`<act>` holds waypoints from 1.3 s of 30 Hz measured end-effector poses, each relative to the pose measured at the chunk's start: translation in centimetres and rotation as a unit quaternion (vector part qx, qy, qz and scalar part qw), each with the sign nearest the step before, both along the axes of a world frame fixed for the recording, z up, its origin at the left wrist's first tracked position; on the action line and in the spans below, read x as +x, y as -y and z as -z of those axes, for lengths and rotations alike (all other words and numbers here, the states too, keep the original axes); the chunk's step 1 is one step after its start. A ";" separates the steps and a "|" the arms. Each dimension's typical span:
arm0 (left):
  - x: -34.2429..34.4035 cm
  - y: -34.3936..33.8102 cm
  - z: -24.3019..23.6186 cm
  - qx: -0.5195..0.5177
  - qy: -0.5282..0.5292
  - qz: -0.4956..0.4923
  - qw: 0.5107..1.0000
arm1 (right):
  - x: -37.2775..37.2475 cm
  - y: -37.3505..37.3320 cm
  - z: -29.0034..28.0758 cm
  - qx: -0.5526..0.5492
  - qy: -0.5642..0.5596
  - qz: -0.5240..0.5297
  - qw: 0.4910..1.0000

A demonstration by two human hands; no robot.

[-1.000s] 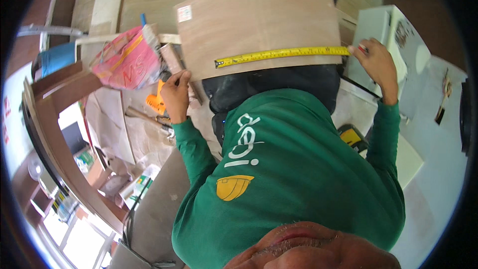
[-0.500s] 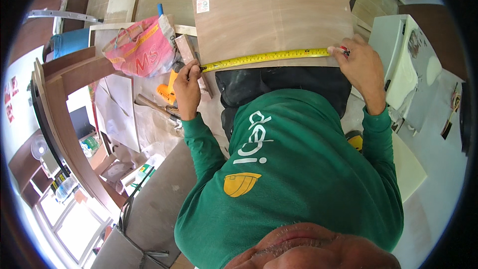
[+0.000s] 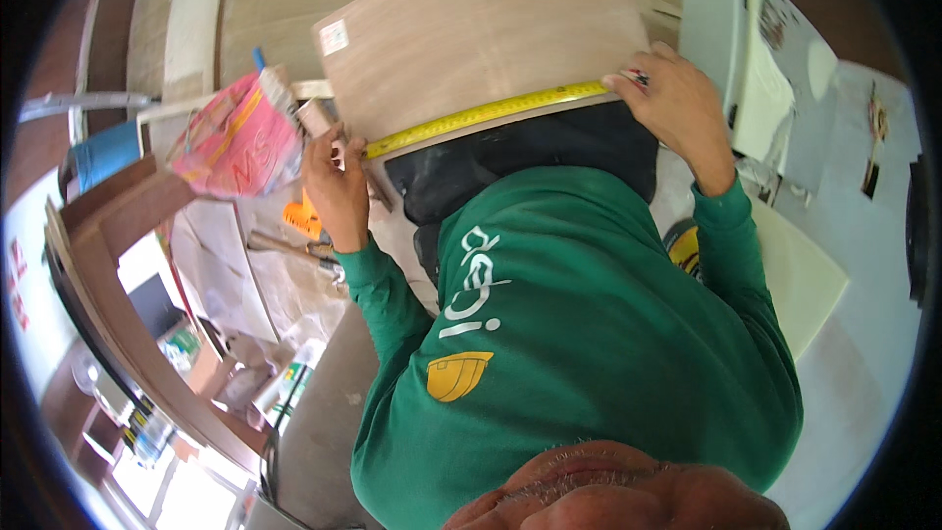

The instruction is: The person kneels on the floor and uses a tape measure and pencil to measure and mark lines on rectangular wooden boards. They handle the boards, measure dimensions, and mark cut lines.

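Observation:
A yellow tape measure blade (image 3: 486, 116) stretches along the near edge of a light brown plywood board (image 3: 471, 29). My left hand (image 3: 337, 191) is at the blade's left end, its thumb against the tip and fingers partly curled; blur softens the exact contact. At the right end, my right hand (image 3: 682, 103) pinches the blade. A small red and dark stick-like item (image 3: 638, 78), its kind unclear, also sits in those fingers. The tape's case is not visible. The board lies just beyond my black-clothed legs (image 3: 520, 152).
To the left are a pink bag (image 3: 245, 142), an orange-handled tool (image 3: 302, 218), a wooden-handled tool (image 3: 280, 247) and a brown wooden frame (image 3: 128, 294). A pale green-white cabinet-like box (image 3: 741, 59) stands at right. A grey padded surface (image 3: 329, 402) lies beside me.
The view has shifted and tilted, so the board and both hands appear further left. My left-hand fingers look slightly looser at the tape's end. My right hand keeps its grip.

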State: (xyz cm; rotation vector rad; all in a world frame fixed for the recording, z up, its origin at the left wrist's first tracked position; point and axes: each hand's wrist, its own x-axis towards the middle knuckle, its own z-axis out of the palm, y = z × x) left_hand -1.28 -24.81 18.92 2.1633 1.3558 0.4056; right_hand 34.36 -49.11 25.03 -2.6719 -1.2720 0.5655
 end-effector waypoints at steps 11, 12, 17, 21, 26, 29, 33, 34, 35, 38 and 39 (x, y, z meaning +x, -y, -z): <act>30.5 5.3 1.3 0.034 0.089 0.689 0.719 | 3.9 4.4 3.2 0.076 0.066 0.032 0.994; 32.4 5.7 1.2 0.013 0.048 0.718 0.694 | 4.4 4.7 2.9 0.058 0.063 0.040 0.996; 37.4 8.9 -0.2 -0.045 -0.081 0.749 0.656 | 6.6 6.7 2.5 0.039 0.057 0.058 0.996; 40.4 8.9 4.0 0.166 0.159 0.780 0.583 | 6.0 7.4 4.6 0.085 0.072 0.045 0.993; 41.6 9.7 0.7 -0.126 -0.222 0.754 0.606 | 5.3 6.7 3.7 0.076 0.033 0.105 0.991; 40.9 9.1 1.2 -0.164 -0.215 0.747 0.607 | 6.2 7.8 3.9 0.177 0.055 0.106 0.977; 40.1 8.4 3.0 -0.179 -0.158 0.732 0.638 | 6.3 11.1 3.5 0.397 -0.025 0.192 0.897; 39.8 8.3 3.2 -0.181 -0.153 0.726 0.646 | 5.7 11.7 1.7 0.398 -0.069 0.214 0.890; 39.7 8.2 3.2 -0.187 -0.162 0.721 0.648 | 5.1 12.4 0.4 0.398 -0.111 0.237 0.879; 39.1 7.9 2.8 -0.191 -0.167 0.711 0.655 | 4.4 14.7 -0.5 0.281 -0.274 0.230 0.891; 38.7 8.0 2.7 -0.184 -0.155 0.713 0.658 | 4.1 15.0 -1.0 0.227 -0.335 0.220 0.887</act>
